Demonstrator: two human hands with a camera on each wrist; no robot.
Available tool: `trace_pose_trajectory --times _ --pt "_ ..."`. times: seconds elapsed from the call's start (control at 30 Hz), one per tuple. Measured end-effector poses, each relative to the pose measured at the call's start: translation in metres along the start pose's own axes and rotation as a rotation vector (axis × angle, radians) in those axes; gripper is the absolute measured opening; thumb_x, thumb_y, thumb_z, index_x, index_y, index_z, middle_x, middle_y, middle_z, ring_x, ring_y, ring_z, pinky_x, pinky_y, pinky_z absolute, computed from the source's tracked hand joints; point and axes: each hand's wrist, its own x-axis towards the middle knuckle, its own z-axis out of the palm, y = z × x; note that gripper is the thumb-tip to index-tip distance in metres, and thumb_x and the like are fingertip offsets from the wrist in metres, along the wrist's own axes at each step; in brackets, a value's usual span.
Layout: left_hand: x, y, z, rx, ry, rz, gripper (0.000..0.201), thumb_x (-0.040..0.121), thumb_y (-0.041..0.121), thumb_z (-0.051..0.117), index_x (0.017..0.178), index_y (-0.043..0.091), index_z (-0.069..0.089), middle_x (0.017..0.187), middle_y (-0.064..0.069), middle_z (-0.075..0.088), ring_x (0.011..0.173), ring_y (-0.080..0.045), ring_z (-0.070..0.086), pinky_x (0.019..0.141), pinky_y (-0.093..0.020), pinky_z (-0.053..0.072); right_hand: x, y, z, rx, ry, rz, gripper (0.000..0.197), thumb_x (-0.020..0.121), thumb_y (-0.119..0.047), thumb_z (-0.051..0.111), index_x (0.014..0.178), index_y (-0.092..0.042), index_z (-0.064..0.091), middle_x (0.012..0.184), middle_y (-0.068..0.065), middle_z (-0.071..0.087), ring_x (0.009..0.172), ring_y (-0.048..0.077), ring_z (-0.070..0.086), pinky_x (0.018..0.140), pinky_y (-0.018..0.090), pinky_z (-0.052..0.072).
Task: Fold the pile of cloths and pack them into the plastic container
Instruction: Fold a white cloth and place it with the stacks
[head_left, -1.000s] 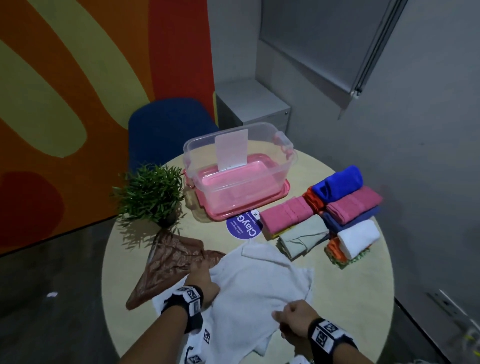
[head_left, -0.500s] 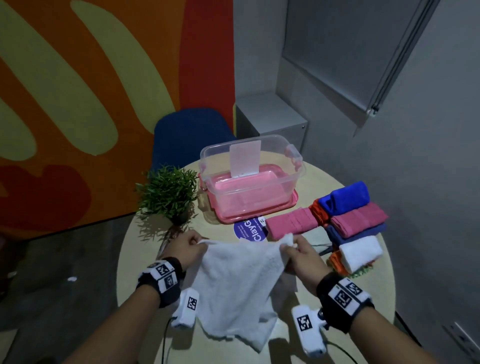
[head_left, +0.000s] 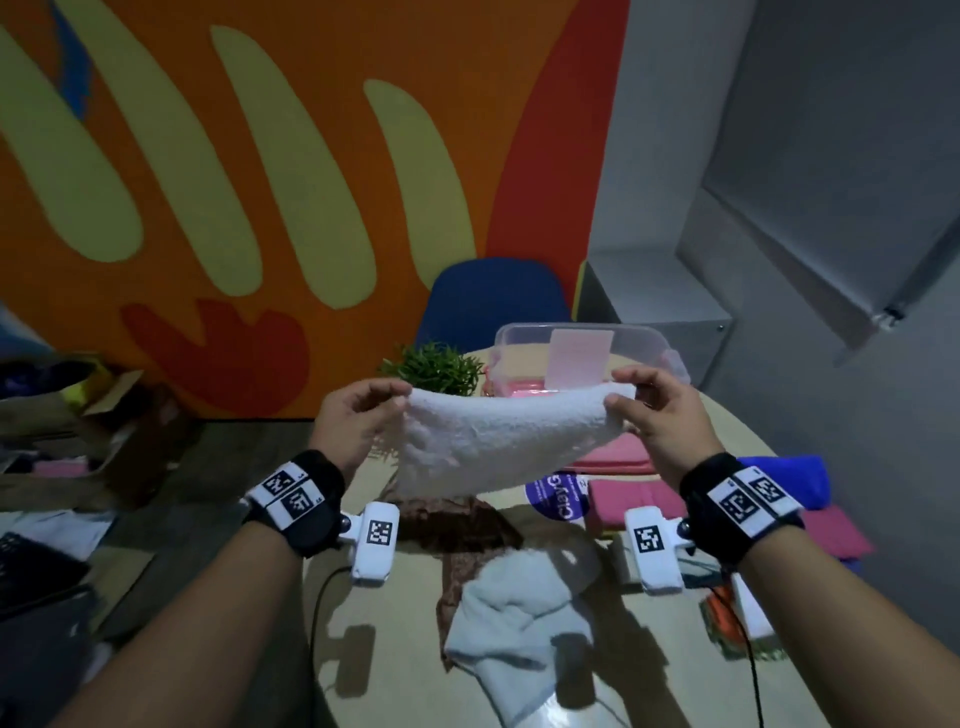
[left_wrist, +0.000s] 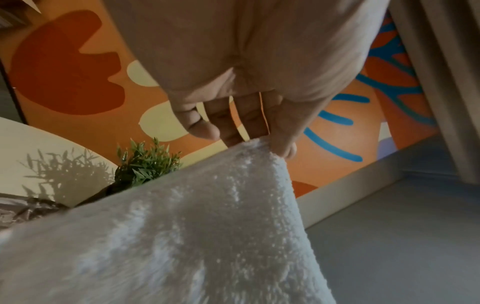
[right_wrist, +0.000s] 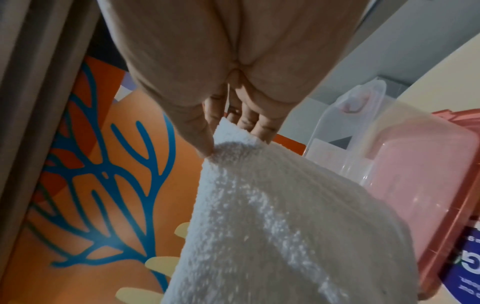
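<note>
White cloth (head_left: 498, 441), fluffy, sagging midair

1. White towel (head_left: 483, 441): terry cloth, held in the air above the table, stretched by its two upper corners, its body sagging between them.
2. Grey cloth (head_left: 514, 639): crumpled, unfolded, lying on the table below the towel.
3. Brown cloth (head_left: 462, 530): unfolded, flat on the table, partly under the grey cloth.
4. Container (head_left: 649, 343): clear plastic, open, upright at the far side of the table, standing on its pink lid (right_wrist: 446, 242).
5. Folded cloths (head_left: 634, 501): pink, blue, orange and white, stacked on the right of the table, beside the container.
</note>
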Motion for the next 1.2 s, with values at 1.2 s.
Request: trace_pose_trajectory --times 1.2 --pt "-0.038 -0.001 0.009 0.945 -0.154 0.029 0.022 0.085 0.011 0.073 0.068 0.023 0.067 0.076 0.007 0.062 0.082 -0.017 0.061 0.065 -0.024 0.043 0.016 -0.001 0.001 -0.257 -0.125 -0.089 0.023 0.088 0.008 0.064 0.099 -0.011 0.07 0.1 -0.002 0.069 0.093 0.016 0.065 0.089 0.037 0.057"
